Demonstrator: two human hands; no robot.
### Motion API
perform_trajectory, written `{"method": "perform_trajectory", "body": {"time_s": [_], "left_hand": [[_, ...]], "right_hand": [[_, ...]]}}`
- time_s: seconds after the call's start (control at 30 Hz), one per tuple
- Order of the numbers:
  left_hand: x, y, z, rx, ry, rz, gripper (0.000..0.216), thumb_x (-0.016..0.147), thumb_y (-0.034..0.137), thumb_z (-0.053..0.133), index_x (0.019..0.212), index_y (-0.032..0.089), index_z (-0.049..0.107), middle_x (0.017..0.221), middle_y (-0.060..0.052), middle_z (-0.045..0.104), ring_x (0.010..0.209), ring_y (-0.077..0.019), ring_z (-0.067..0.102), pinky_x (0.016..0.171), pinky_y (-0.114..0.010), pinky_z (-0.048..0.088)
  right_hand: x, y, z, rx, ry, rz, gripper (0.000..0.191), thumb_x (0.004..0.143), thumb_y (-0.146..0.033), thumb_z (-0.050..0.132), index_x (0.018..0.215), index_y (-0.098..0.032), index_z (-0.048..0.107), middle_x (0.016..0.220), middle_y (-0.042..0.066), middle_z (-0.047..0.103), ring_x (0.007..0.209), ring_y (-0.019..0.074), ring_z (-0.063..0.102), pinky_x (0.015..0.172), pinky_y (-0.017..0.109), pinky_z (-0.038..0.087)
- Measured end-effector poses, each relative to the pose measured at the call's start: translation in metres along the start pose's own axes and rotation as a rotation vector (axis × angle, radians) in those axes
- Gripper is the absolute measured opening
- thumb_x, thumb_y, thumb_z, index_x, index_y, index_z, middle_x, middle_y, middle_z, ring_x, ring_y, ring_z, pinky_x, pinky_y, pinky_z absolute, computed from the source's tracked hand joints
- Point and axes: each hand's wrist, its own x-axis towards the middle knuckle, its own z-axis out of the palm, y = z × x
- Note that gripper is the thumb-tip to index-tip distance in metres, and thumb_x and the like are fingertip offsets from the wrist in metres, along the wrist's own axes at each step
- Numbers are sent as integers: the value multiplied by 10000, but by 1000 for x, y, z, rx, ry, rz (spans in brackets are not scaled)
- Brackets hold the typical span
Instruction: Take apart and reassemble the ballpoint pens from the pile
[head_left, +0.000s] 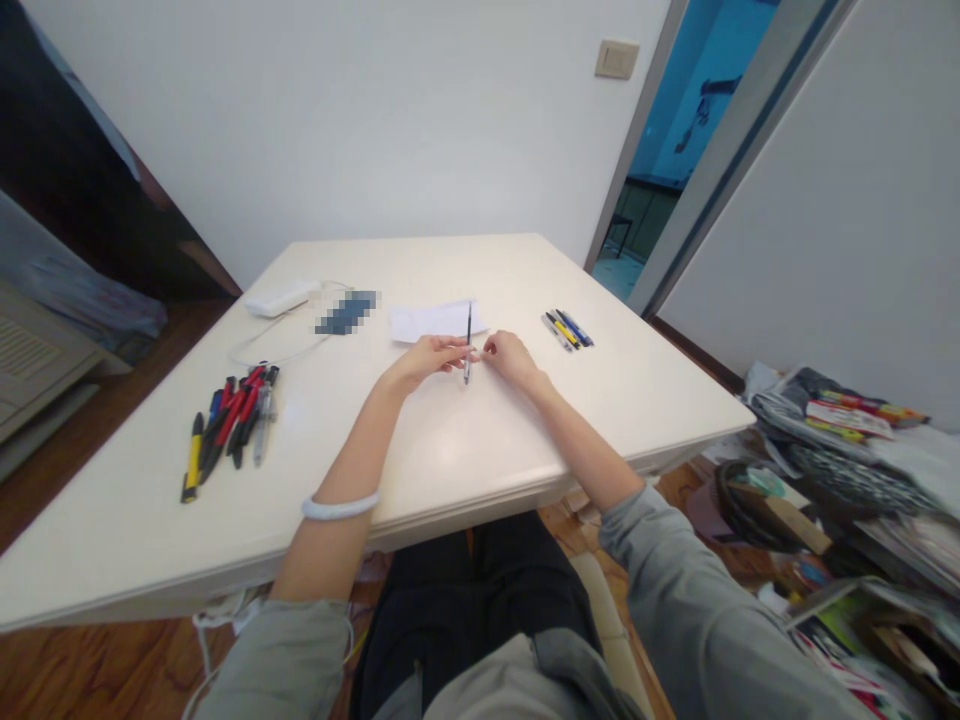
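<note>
My left hand (433, 360) is closed on a slim pen (469, 325) with a dark upper part and a clear lower end. The pen stands nearly upright above the white table, at its middle. Just to the right, my right hand (510, 355) has its fingertips pinched together beside the pen; whatever they may hold is too small to make out. Behind the hands lies a sheet of white paper (424, 322), partly covered by them. A white bangle (340, 508) circles my left wrist.
Several pens and markers (232, 412) lie piled at the table's left. A small row of pens (566, 328) rests on the right. Farther back are a white box (279, 298) with a cable and a blurred dark item (347, 313). Clutter (832, 480) fills the floor's right side.
</note>
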Motion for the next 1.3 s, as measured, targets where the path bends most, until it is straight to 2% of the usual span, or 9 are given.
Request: {"method": "perform_trajectory", "body": {"time_s": [0.1, 0.23, 0.33, 0.43, 0.63, 0.9, 1.13, 1.3], "left_hand": [[-1, 1, 1, 10, -22, -3, 413, 710, 445, 841, 967, 139, 738, 999, -134, 785, 756, -138, 629, 691, -274, 438], [-4, 4, 6, 49, -60, -5, 405, 734, 454, 818, 969, 138, 724, 1000, -135, 787, 758, -138, 623, 688, -272, 437], [-7, 8, 12, 95, -132, -9, 396, 740, 467, 805, 939, 133, 728, 1000, -140, 784, 745, -140, 615, 685, -277, 438], [-9, 11, 17, 123, -207, -25, 409, 742, 476, 797, 955, 133, 735, 997, -138, 783, 738, -144, 615, 686, -283, 443], [-9, 12, 19, 133, -208, -37, 402, 741, 473, 795, 959, 141, 737, 997, -135, 787, 736, -146, 620, 672, -275, 445], [-9, 10, 19, 103, -194, -18, 397, 710, 476, 824, 917, 144, 759, 960, -133, 794, 704, -147, 623, 648, -273, 456], [-8, 10, 18, 107, -194, -19, 375, 721, 466, 815, 912, 148, 761, 956, -132, 792, 697, -144, 614, 649, -273, 447], [-8, 9, 17, 118, -188, 9, 388, 741, 489, 790, 898, 137, 742, 981, -148, 783, 720, -146, 603, 663, -277, 427]], "right_hand": [[3, 2, -4, 229, 78, 34, 51, 810, -111, 703, 793, -138, 743, 880, 104, 749, 822, 198, 654, 834, 325, 481], [10, 5, -13, 820, 195, 120, 116, 835, -277, 733, 802, -166, 725, 769, 32, 716, 655, 133, 588, 684, 277, 478], [12, 5, -21, 1218, 199, 158, 187, 816, -374, 769, 843, -197, 716, 795, 11, 717, 640, 97, 575, 658, 233, 490], [13, 6, -25, 1404, 189, 214, 197, 784, -371, 807, 817, -211, 696, 800, 3, 719, 684, 92, 608, 684, 205, 520], [12, 5, -24, 1470, 166, 181, 229, 760, -381, 834, 852, -224, 694, 822, -8, 731, 729, 95, 649, 723, 196, 557], [9, -2, -30, 1304, 183, 238, 209, 843, -410, 745, 857, -212, 678, 922, 35, 737, 838, 123, 678, 783, 224, 560], [7, -3, -28, 1375, 137, 151, 271, 767, -420, 822, 872, -216, 676, 874, 27, 731, 799, 131, 663, 770, 243, 560], [4, -10, -27, 1365, 95, 156, 260, 753, -372, 833, 890, -205, 687, 885, 19, 727, 807, 114, 655, 786, 230, 529]]}}
